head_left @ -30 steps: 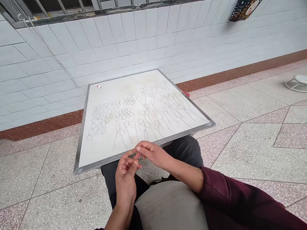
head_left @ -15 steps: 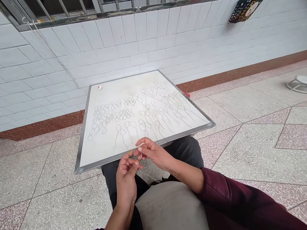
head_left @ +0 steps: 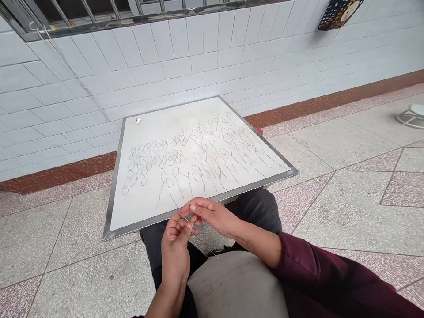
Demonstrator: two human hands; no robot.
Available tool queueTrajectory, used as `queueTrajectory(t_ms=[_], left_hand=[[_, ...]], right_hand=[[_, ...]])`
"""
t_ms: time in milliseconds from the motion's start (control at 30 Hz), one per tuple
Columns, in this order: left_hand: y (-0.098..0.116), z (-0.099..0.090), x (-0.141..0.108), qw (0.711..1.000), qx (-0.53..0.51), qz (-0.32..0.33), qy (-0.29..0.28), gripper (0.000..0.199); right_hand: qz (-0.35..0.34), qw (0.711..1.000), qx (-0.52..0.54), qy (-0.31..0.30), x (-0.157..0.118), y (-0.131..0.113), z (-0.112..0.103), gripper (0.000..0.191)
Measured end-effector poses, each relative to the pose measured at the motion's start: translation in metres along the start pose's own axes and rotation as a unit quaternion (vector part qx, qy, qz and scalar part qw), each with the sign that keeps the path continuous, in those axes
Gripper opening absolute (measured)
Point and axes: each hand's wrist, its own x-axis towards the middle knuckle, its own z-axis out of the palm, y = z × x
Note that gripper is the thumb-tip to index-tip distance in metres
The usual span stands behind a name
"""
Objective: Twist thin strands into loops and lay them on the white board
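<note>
Between the fingertips of both hands is a thin, pale wire [head_left: 207, 248], its free end trailing down to the right over my lap. My left hand [head_left: 177, 240] pinches it between thumb and fingers. My right hand [head_left: 207, 213], just above and to the right, is closed on its upper part; that part is mostly hidden by the fingers. Both hands are in front of the near edge of a white table [head_left: 155, 106] with a metal rim. On the table lie several looped wires [head_left: 170, 183], many with one long tail.
A small white and red object [head_left: 138, 120] stands at the table's far left corner. Behind the table rises a white tiled wall [head_left: 198, 75] with a barred window. A patterned bag [head_left: 339, 14] hangs at upper right. A round stool [head_left: 410, 115] stands on the floor at far right.
My right fingers have lowered and closed nearer to the left hand. The loop that showed between the hands is now mostly covered, and the wire's tail reaches farther over my lap.
</note>
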Motion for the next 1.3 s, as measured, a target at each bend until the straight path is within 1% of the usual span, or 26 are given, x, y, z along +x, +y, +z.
queueTrajectory(t_ms=[133, 233, 367, 467, 600, 733, 933, 1133, 1300], left_hand=[[0.000, 0.000, 0.000, 1.000, -0.016, 0.001, 0.007, 0.039], [-0.001, -0.001, 0.000, 1.000, -0.022, 0.004, 0.007, 0.037], [-0.002, -0.002, 0.001, 0.999, -0.031, 0.005, 0.007, 0.036], [-0.001, -0.003, 0.001, 0.999, -0.032, -0.002, 0.007, 0.037], [0.000, -0.002, 0.000, 0.999, -0.030, -0.012, 0.004, 0.038], [0.001, -0.003, 0.000, 0.999, -0.037, -0.025, -0.009, 0.039], [0.001, -0.003, -0.001, 0.998, -0.047, -0.029, -0.009, 0.038], [0.002, -0.003, 0.000, 0.998, -0.050, -0.029, -0.009, 0.038], [0.003, -0.002, 0.000, 0.999, -0.041, -0.018, -0.020, 0.036]], right_hand=[[-0.007, 1.000, 0.019, -0.008, 0.000, 0.003, -0.002, 0.031], [0.003, 0.999, 0.028, -0.018, 0.000, 0.005, -0.004, 0.028], [0.011, 0.997, 0.074, -0.024, -0.002, 0.003, -0.006, 0.022], [0.019, 0.994, 0.100, -0.026, -0.003, 0.001, -0.007, 0.021], [0.034, 0.993, 0.107, -0.024, -0.003, 0.000, -0.007, 0.023], [0.035, 0.993, 0.110, -0.036, -0.003, 0.001, -0.008, 0.026], [0.028, 0.993, 0.107, -0.046, -0.003, 0.005, -0.009, 0.027], [0.031, 0.992, 0.112, -0.051, -0.003, 0.004, -0.010, 0.021], [0.029, 0.990, 0.127, -0.053, -0.006, -0.003, -0.011, 0.015]])
